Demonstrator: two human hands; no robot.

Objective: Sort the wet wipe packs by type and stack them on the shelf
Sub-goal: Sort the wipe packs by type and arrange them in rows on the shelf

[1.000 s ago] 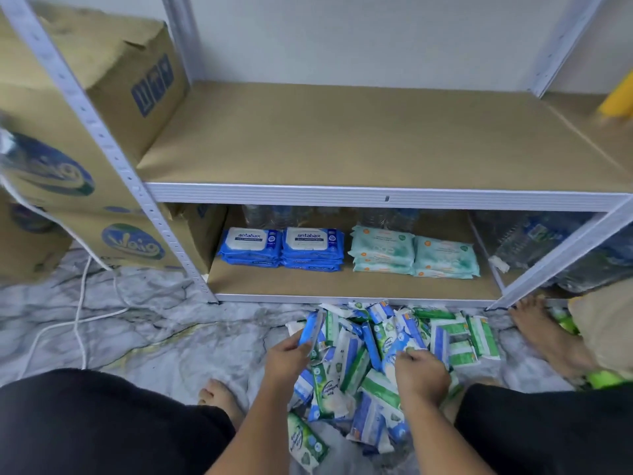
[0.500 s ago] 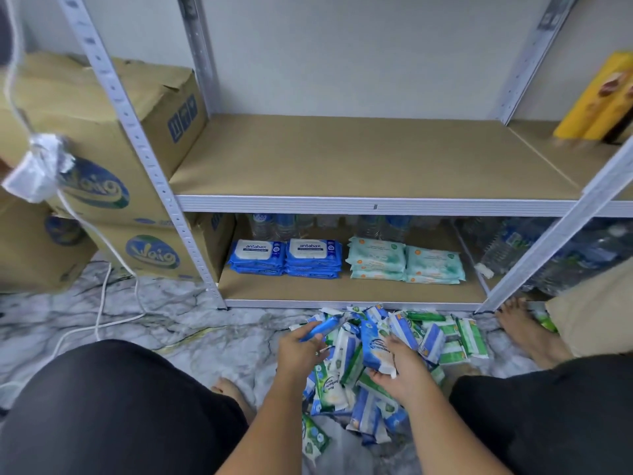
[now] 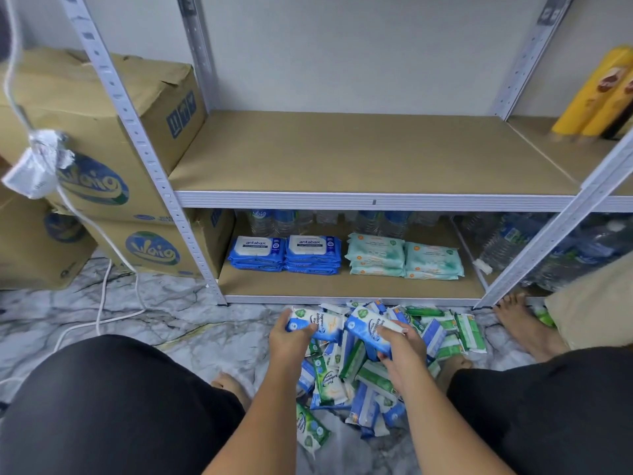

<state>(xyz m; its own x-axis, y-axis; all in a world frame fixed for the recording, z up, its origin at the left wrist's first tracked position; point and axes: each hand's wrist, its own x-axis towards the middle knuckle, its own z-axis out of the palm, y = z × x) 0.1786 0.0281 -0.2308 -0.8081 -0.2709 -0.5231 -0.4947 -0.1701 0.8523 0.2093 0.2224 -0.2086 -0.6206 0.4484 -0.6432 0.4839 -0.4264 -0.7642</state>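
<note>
A heap of small blue-and-white and green-and-white wipe packs (image 3: pixel 370 378) lies on the marble floor in front of the shelf. My left hand (image 3: pixel 289 341) grips a blue-and-white pack (image 3: pixel 320 322) lifted above the heap. My right hand (image 3: pixel 400 351) grips another blue-and-white pack (image 3: pixel 368 332) beside it. On the bottom shelf board (image 3: pixel 342 286) stand two stacks of dark blue packs (image 3: pixel 286 253) on the left and two stacks of pale green packs (image 3: pixel 404 257) on the right. The middle shelf board (image 3: pixel 359 156) holds nothing in this bay.
Stacked cardboard boxes (image 3: pixel 113 173) stand left of the white shelf post (image 3: pixel 144 149), with a white cable (image 3: pixel 102 299) trailing over the floor. Water bottles (image 3: pixel 534 248) fill the lower right bay. Yellow packages (image 3: pixel 596 97) sit at upper right. Another person's foot (image 3: pixel 524 323) rests by the heap.
Both hands have lifted out of the heap, each with a blue-and-white pack now turned face up. The camera has tilted up, showing more of the shelf.
</note>
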